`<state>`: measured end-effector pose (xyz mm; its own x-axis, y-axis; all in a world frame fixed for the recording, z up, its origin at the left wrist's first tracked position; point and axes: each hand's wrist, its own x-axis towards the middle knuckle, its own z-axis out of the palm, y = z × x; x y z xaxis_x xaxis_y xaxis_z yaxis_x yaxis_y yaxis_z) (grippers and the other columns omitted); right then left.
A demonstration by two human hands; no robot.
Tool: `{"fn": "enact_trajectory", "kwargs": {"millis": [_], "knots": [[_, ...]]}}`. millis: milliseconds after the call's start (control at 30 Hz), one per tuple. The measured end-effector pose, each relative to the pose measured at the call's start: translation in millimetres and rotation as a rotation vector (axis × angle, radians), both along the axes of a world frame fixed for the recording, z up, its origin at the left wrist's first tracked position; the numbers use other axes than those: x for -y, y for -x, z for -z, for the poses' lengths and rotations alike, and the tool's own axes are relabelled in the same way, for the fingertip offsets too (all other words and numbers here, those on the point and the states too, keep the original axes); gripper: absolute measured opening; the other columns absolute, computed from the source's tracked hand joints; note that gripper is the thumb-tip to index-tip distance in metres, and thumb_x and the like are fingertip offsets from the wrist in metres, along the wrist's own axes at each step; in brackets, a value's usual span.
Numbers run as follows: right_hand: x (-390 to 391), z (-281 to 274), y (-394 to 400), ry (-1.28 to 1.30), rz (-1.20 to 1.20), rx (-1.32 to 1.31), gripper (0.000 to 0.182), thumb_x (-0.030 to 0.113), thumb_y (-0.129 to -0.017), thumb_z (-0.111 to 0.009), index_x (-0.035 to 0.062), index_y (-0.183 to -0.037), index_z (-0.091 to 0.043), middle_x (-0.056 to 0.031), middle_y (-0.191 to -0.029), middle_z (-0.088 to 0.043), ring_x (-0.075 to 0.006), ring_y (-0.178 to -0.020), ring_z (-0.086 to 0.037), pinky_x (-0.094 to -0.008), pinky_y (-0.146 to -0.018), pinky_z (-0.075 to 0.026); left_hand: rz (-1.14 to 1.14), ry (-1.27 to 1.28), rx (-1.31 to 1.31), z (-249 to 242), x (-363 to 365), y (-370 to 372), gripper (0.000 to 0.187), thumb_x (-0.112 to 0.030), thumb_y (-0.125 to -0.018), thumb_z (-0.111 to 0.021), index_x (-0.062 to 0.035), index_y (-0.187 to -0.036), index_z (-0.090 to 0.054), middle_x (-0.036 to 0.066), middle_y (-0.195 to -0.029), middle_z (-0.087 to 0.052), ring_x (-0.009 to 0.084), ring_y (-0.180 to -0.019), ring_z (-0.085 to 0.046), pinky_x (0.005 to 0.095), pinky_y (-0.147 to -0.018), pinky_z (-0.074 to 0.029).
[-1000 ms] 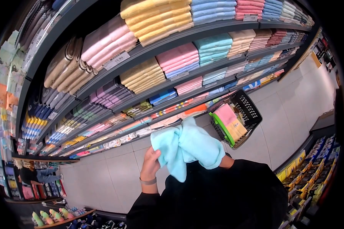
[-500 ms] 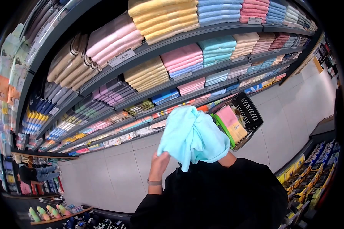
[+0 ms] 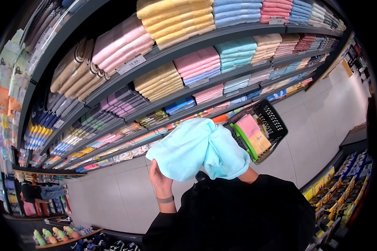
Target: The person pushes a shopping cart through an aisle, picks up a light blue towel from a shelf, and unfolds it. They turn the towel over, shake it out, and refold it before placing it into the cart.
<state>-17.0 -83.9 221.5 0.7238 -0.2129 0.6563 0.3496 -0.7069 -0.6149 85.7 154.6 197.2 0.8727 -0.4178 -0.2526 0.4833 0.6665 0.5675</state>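
Observation:
A light turquoise towel (image 3: 184,148), partly unfolded and bunched at its right part, spans both my hands in front of my body. My left hand (image 3: 159,176), with a band on the wrist, pinches the towel's lower left edge. Of my right arm only the wrist (image 3: 249,175) shows below the towel's right end; the hand and its fingers are hidden under the cloth. A black basket (image 3: 276,121) stands on the floor just to the right of the towel, holding pink, yellow and green items.
Shelves of folded towels (image 3: 176,21) curve across the top and left. Racks of packaged goods (image 3: 339,201) stand at the lower right. A person (image 3: 42,192) is at the far left. Colourful bottle-like items (image 3: 54,235) sit on a lower left shelf.
My left hand has moved left and slightly up, drawing the towel's left part out wider and flatter. The right part of the towel stays bunched near the same place.

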Motion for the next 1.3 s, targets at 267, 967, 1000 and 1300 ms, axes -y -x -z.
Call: {"fn": "enact_trajectory", "kwargs": {"millis": [267,967,1000,1300], "knots": [[4,-7,7,0.017,-0.015,-0.075,0.035,0.008,-0.081,-0.059,-0.0009,-0.114,-0.050,-0.0197,-0.100,-0.052,-0.0385,-0.088,-0.050,-0.0428,-0.077,-0.042,0.102,-0.292,0.088,2,26,22,0.042,-0.011,-0.092,-0.051,0.0010,-0.131,-0.041,0.012,-0.127,-0.049,0.0245,-0.120,-0.045,0.0393,-0.102,-0.035],[-8,-33,-6,-0.897,-0.422,-0.330,0.031,0.014,-0.088,-0.052,-0.0010,-0.114,-0.045,-0.0124,-0.103,-0.049,-0.0257,-0.094,-0.049,-0.0355,-0.083,-0.040,-0.128,-0.170,-0.071,1,-3,-13,0.043,-0.028,-0.094,-0.046,0.0012,-0.126,-0.045,0.014,-0.125,-0.053,0.0277,-0.114,-0.051,0.0408,-0.098,-0.040],[-9,-33,-7,-0.940,-0.435,-0.335,0.030,0.014,-0.088,-0.051,-0.0010,-0.114,-0.045,-0.0121,-0.103,-0.049,-0.0250,-0.094,-0.049,-0.0351,-0.084,-0.040,-0.122,-0.106,-0.052,0,-3,-13,0.045,-0.027,-0.094,-0.045,0.0011,-0.129,-0.042,0.015,-0.128,-0.050,0.0280,-0.118,-0.049,0.0418,-0.100,-0.038],[-12,-32,-13,-1.179,-0.465,-0.362,0.030,0.017,-0.091,-0.049,-0.0012,-0.114,-0.042,-0.0089,-0.104,-0.048,-0.0192,-0.096,-0.048,-0.0318,-0.086,-0.040,0.139,-0.169,0.305,32,24,9,0.053,-0.023,-0.092,-0.050,0.0013,-0.136,-0.033,0.012,-0.139,-0.040,0.0261,-0.130,-0.036,0.0397,-0.109,-0.025]]}}
